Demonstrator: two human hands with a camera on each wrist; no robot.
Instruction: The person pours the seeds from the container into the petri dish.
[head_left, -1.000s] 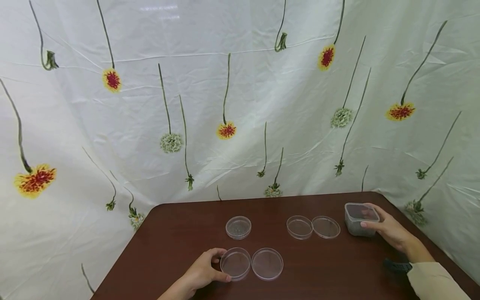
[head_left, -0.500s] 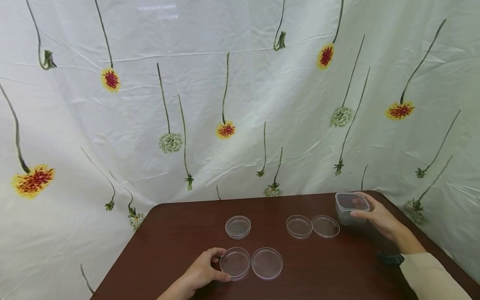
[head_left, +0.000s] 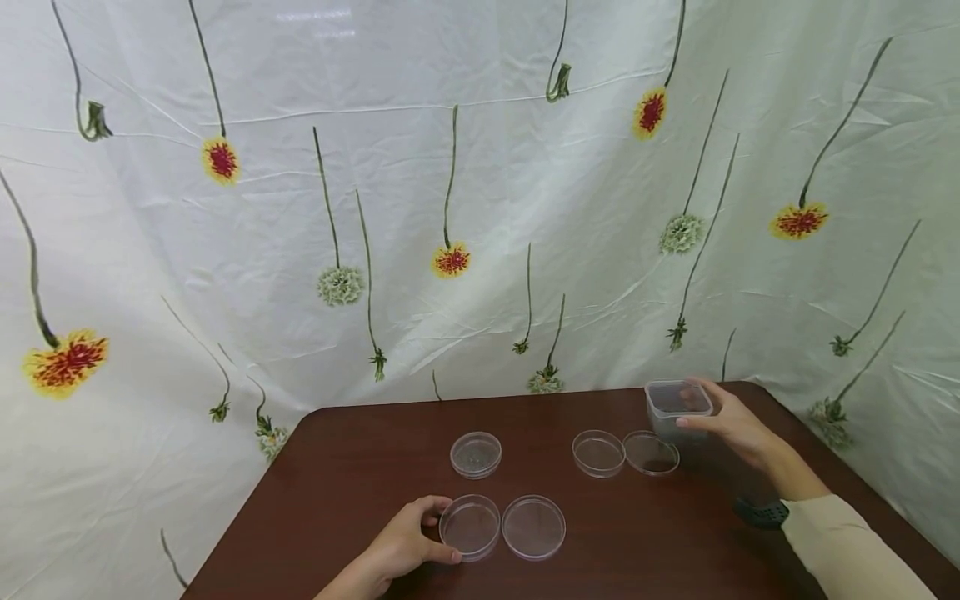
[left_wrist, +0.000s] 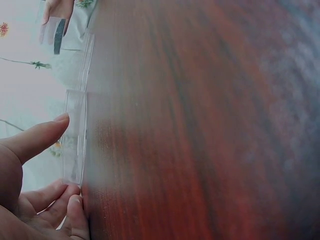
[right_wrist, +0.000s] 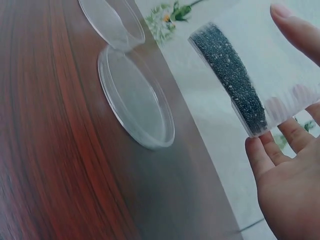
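Note:
My right hand [head_left: 738, 429] grips a clear plastic tub [head_left: 663, 404] between thumb and fingers, raised over the table's far right. In the right wrist view, a layer of tiny dark seeds [right_wrist: 230, 75] covers the bottom of the tub. In the head view it overlaps the back edge of the rightmost petri dish half [head_left: 651, 457]. Left of that half stands another petri dish half [head_left: 598, 457]. My left hand [head_left: 405, 542] pinches the rim of a front petri dish [head_left: 469, 529] resting on the table, thumb at the near side. A shallow round half [head_left: 534, 529] lies right beside it.
Behind the front pair sits a further petri dish [head_left: 476, 455], which looks stacked with its lid. All stand on a dark red-brown wooden table [head_left: 360, 458]. A white flower-printed cloth [head_left: 480, 192] hangs directly behind the table's back edge.
My right hand has lifted the tub off the table and carried it leftward, toward the back right dishes. The left hand stays on the front petri dish.

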